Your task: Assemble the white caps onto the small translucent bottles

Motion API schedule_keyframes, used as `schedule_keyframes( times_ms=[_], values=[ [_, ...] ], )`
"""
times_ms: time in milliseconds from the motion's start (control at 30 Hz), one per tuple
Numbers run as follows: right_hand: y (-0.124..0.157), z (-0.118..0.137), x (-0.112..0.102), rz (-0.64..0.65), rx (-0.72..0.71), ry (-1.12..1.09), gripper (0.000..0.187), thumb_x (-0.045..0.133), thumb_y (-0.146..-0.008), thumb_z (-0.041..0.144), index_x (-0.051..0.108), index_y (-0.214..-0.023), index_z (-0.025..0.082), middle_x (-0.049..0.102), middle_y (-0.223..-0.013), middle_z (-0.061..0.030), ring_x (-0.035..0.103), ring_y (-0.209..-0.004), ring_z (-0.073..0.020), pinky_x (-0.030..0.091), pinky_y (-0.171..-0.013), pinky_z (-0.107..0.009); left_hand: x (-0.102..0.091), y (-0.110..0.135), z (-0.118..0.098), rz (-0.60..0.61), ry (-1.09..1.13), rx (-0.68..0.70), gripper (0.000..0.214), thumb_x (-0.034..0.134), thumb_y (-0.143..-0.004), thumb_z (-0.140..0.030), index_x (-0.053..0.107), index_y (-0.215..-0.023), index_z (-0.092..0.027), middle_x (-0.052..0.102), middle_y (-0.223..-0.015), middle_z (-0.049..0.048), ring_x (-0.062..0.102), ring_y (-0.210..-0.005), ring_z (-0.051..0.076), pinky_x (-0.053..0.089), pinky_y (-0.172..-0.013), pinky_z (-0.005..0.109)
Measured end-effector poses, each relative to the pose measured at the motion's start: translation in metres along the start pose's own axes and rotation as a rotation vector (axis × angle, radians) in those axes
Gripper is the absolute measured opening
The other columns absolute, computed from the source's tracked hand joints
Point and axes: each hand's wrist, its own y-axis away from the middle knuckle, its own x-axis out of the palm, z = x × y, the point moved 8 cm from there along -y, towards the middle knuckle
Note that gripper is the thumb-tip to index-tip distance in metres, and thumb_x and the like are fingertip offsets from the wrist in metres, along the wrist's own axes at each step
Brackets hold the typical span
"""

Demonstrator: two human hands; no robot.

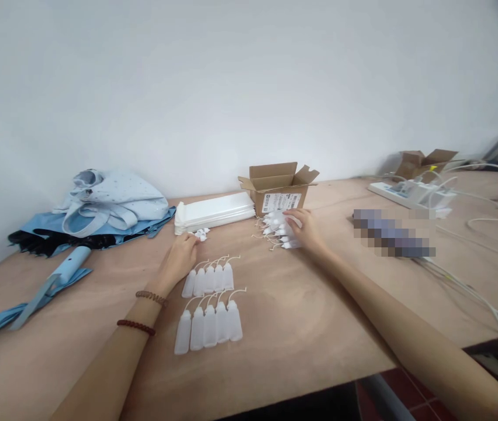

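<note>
My left hand (181,257) reaches forward with curled fingers onto a few small white caps (200,234) lying before a stack of flat white pieces (214,211). My right hand (305,230) rests on a pile of small white squeeze bottles (277,229) beside an open cardboard box (279,187), fingers closed around some of them. Two tidy rows of the same bottles lie on the wooden table (301,316) between my arms, the far row (208,278) and the near row (208,326), each bottle with a thin tethered tip.
A folded light blue cloth and bag (109,202) lie at the back left, with a blue umbrella (47,286) near the left edge. At the right are a power strip (411,193), white cables (486,298), another open box (424,161) and a blurred patch. The table's front edge drops off at lower right.
</note>
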Motion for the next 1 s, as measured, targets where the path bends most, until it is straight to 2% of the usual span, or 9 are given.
schedule_keyframes(
  times_ms=[367,733,900,1000],
  values=[
    [0.005,0.005,0.002,0.018,-0.014,0.074,0.027,0.048,-0.086,0.024,0.073,-0.096,0.020,0.065,-0.107,-0.0117,0.050,-0.104,-0.0308,0.042,-0.091,-0.050,0.000,0.003,0.000,0.033,0.009,-0.037,0.027,0.040,-0.083,-0.015,0.065,-0.094,-0.015,0.063,-0.101,0.0114,0.058,-0.096,0.025,0.048,-0.089,0.039],
    [0.007,-0.003,0.006,0.058,-0.011,0.088,0.029,0.045,-0.086,0.022,0.073,-0.094,0.017,0.067,-0.106,-0.0110,0.053,-0.101,-0.0281,0.043,-0.091,-0.045,-0.003,0.002,0.001,0.016,0.017,-0.030,0.028,0.040,-0.082,-0.016,0.067,-0.092,-0.015,0.063,-0.106,0.0120,0.055,-0.104,0.027,0.045,-0.093,0.042],
    [0.006,0.005,0.002,0.044,-0.016,0.088,0.030,0.043,-0.086,0.021,0.072,-0.094,0.019,0.066,-0.108,-0.0104,0.052,-0.104,-0.0284,0.043,-0.092,-0.046,-0.002,0.002,-0.001,0.018,0.019,-0.016,0.033,0.037,-0.082,-0.014,0.068,-0.093,-0.014,0.064,-0.110,0.0119,0.055,-0.107,0.026,0.044,-0.096,0.043],
    [0.006,0.019,-0.003,0.039,-0.034,0.075,0.029,0.043,-0.087,0.021,0.071,-0.095,0.019,0.065,-0.108,-0.0111,0.053,-0.104,-0.0286,0.042,-0.092,-0.047,-0.001,0.002,-0.001,0.023,0.021,-0.014,0.035,0.036,-0.082,-0.013,0.070,-0.094,-0.013,0.064,-0.112,0.0128,0.055,-0.106,0.027,0.044,-0.096,0.043]
  ],
)
